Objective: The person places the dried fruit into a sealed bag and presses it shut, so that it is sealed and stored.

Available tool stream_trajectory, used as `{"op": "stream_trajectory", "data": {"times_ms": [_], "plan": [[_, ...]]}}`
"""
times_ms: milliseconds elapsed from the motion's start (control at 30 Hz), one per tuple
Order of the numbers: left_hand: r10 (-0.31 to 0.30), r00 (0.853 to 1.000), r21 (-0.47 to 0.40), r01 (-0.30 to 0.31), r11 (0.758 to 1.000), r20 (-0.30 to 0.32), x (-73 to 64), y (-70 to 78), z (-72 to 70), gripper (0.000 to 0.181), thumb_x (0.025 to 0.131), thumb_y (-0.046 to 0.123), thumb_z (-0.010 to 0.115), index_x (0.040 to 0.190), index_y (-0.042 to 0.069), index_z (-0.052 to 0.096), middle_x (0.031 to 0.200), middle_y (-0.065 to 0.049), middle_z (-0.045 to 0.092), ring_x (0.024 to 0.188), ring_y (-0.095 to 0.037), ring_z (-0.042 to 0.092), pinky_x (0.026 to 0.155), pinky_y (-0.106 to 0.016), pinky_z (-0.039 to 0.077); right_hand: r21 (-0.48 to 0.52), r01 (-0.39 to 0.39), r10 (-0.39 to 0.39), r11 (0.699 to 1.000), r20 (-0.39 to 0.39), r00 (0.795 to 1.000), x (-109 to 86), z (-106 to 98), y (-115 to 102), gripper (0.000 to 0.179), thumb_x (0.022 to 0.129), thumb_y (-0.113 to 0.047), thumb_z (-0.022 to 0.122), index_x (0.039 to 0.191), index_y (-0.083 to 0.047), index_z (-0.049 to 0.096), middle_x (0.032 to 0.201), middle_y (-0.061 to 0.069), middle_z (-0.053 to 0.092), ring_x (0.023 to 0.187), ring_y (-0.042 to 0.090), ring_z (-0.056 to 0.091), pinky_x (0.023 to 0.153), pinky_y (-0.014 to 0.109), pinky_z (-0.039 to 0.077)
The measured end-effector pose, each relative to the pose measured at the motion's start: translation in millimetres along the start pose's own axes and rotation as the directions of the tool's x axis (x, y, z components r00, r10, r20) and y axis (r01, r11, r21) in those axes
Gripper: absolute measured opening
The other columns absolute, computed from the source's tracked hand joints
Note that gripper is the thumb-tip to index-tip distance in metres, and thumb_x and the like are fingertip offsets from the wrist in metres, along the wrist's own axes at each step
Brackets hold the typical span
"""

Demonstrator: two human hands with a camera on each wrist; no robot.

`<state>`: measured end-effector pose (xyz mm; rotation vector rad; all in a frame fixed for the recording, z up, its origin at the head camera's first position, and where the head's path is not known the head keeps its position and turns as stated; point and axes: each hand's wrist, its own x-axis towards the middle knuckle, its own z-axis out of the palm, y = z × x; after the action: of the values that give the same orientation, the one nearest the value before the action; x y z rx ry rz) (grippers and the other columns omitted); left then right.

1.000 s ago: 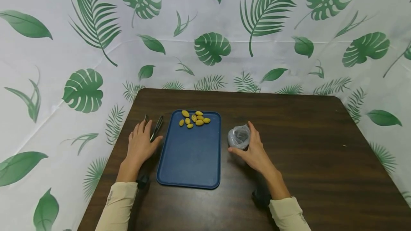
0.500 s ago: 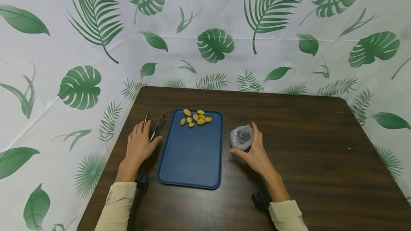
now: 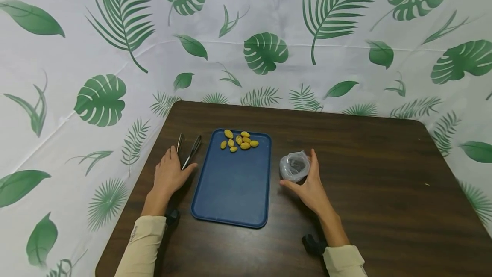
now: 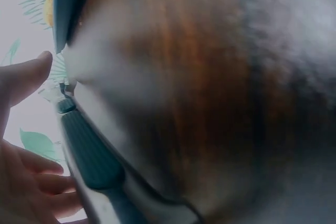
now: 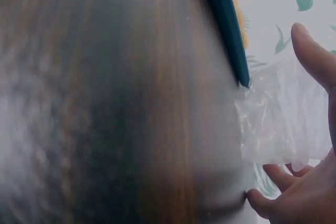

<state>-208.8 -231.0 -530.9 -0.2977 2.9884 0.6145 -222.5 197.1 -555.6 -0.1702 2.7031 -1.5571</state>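
Note:
My left hand (image 3: pixel 168 175) rests at the left of the table, fingers loosely extended, over the near end of a pair of metal tongs (image 3: pixel 192 152). In the left wrist view a ribbed green handle (image 4: pixel 92 148) lies close to the fingers; the hand does not grip it. My right hand (image 3: pixel 309 185) curves around a clear plastic bag (image 3: pixel 294 166) that stands with its mouth up. Thumb and fingers lie on opposite sides of the bag (image 5: pixel 281 119). In the right wrist view the thumb is apart from it; whether the fingers touch it I cannot tell.
Between the hands lies a dark blue tray (image 3: pixel 232 191). Several small yellow oval pieces (image 3: pixel 245 145) sit at its far end. A leaf-print cloth (image 3: pixel 265 54) hangs behind the dark wooden table (image 3: pixel 365 204). A tiny pale scrap (image 3: pixel 427 184) lies on the right.
The head view has turned slightly, so the table and everything on it appear shifted a little to the right. Both hands keep nearly the same pose beside the tongs and the bag.

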Motion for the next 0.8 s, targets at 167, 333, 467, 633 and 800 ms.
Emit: {"op": "stream_trajectory", "data": {"times_ms": [167, 333, 467, 633, 800], "plan": [[-0.006, 1.0, 0.018, 0.006, 1.0, -0.018, 0.1, -4.4, 3.6, 0.098, 0.101, 0.051, 0.058, 0.155, -0.019, 0.018, 0.159, -0.042, 0.026, 0.143, -0.058, 0.036, 0.113, -0.07, 0.034, 0.024, 0.002, -0.001, 1.0, -0.014, 1.0, 0.3, 2, 4, 0.139, 0.075, -0.035, 0.094, 0.165, -0.031, -0.011, 0.163, 0.017, 0.03, 0.145, 0.036, 0.038, 0.117, 0.062, 0.029], [-0.001, 0.998, 0.025, 0.002, 1.0, -0.058, 0.3, -4.8, 6.0, 0.088, 0.101, 0.046, 0.061, 0.15, -0.021, 0.03, 0.154, -0.04, 0.037, 0.14, -0.056, 0.041, 0.109, -0.069, 0.039, 0.039, 0.012, -0.011, 0.999, -0.029, 1.0, 0.8, 3, 8, 0.133, 0.075, -0.03, 0.095, 0.165, -0.024, -0.003, 0.164, 0.016, 0.032, 0.146, 0.036, 0.039, 0.117, 0.061, 0.028], [0.002, 0.997, 0.033, 0.001, 0.999, -0.081, 1.1, -2.5, 5.9, 0.079, 0.101, 0.041, 0.063, 0.142, -0.022, 0.041, 0.149, -0.041, 0.042, 0.135, -0.056, 0.046, 0.105, -0.068, 0.042, 0.041, -0.002, 0.003, 0.999, -0.032, 0.999, -0.2, 2, 10, 0.122, 0.076, -0.031, 0.094, 0.162, -0.018, 0.008, 0.165, 0.018, 0.032, 0.147, 0.037, 0.037, 0.117, 0.062, 0.027], [-0.015, 0.995, 0.019, 0.017, 1.0, -0.099, -1.8, -3.1, 5.4, 0.068, 0.1, 0.037, 0.065, 0.131, -0.023, 0.052, 0.145, -0.041, 0.044, 0.128, -0.058, 0.05, 0.1, -0.068, 0.046, 0.055, -0.012, 0.014, 0.998, -0.027, 1.0, -1.3, 3, 11, 0.11, 0.077, -0.033, 0.093, 0.157, -0.016, 0.02, 0.157, 0.017, 0.041, 0.143, 0.036, 0.041, 0.116, 0.061, 0.028], [-0.027, 0.992, -0.002, 0.027, 1.0, -0.127, -4.9, -5.1, 8.1, 0.062, 0.099, 0.034, 0.067, 0.125, -0.021, 0.057, 0.141, -0.038, 0.049, 0.125, -0.055, 0.053, 0.098, -0.065, 0.048, 0.094, 0.01, -0.006, 0.996, -0.033, 0.999, -2.2, 5, 16, 0.104, 0.078, -0.028, 0.093, 0.156, -0.014, 0.026, 0.152, 0.016, 0.045, 0.141, 0.034, 0.041, 0.116, 0.06, 0.027]]}}
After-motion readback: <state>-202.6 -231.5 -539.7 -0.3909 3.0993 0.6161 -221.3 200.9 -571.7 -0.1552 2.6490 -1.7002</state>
